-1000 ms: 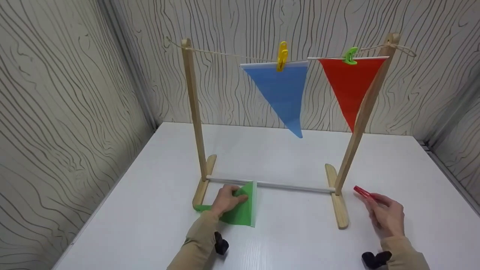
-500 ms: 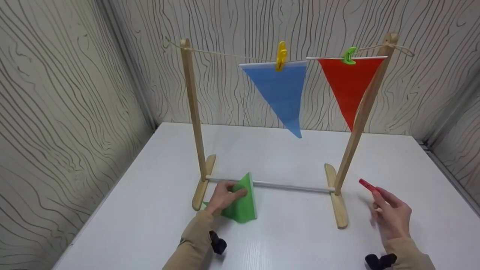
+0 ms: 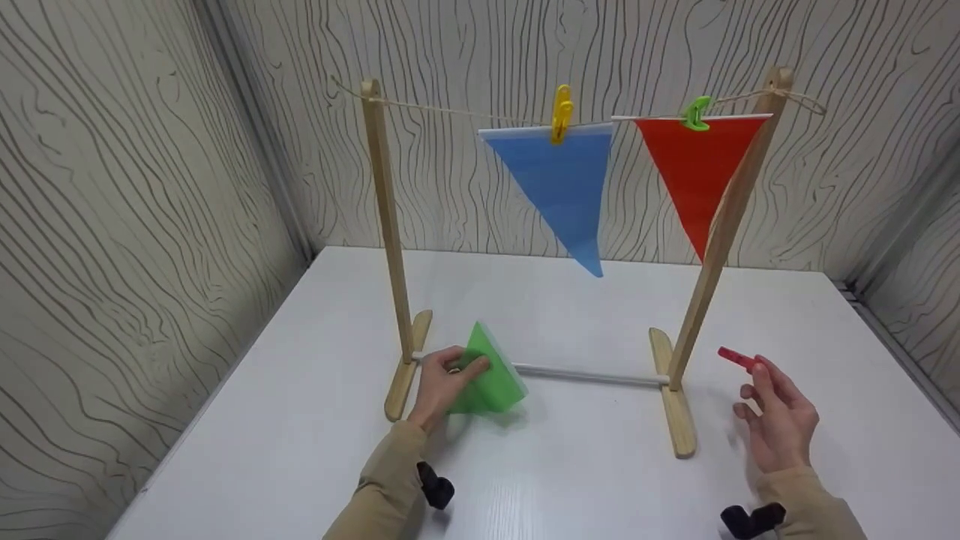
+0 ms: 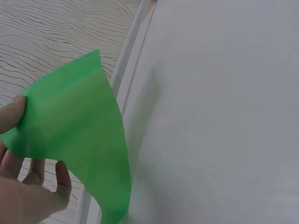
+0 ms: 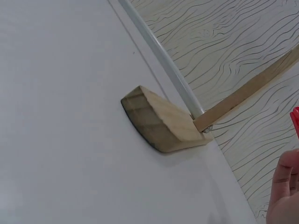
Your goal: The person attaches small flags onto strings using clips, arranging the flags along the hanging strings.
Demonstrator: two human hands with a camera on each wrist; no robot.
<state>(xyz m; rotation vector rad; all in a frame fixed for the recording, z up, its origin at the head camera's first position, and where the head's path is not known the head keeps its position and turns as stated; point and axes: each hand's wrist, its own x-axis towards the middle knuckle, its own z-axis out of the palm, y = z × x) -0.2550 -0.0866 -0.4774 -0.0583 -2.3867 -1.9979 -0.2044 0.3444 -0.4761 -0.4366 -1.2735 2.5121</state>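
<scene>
My left hand (image 3: 442, 382) pinches a green pennant (image 3: 491, 379) between thumb and fingers, above the table by the stand's left foot. In the left wrist view the pennant (image 4: 77, 116) bends and its lower part droops. Right of the stand, my right hand (image 3: 780, 420) holds a red clothespin (image 3: 737, 358) at the fingertips; in the right wrist view only a bit of the clothespin (image 5: 295, 119) shows at the edge. A blue pennant (image 3: 562, 176) hangs from the string under a yellow clothespin (image 3: 561, 116). Beside it a red pennant (image 3: 697, 165) hangs under a green clothespin (image 3: 697, 114).
A wooden stand has a left post (image 3: 388, 225) and a right post (image 3: 735, 217), with a string (image 3: 442, 109) tied across their tops. A white rod (image 3: 585, 373) joins its feet low over the white table (image 3: 540, 465). Patterned panels (image 3: 450, 45) enclose the back and sides.
My left hand has lifted the green pennant off the table and moved slightly forward, tilting its white edge. My right hand has risen a little, turning the red clothespin flatter.
</scene>
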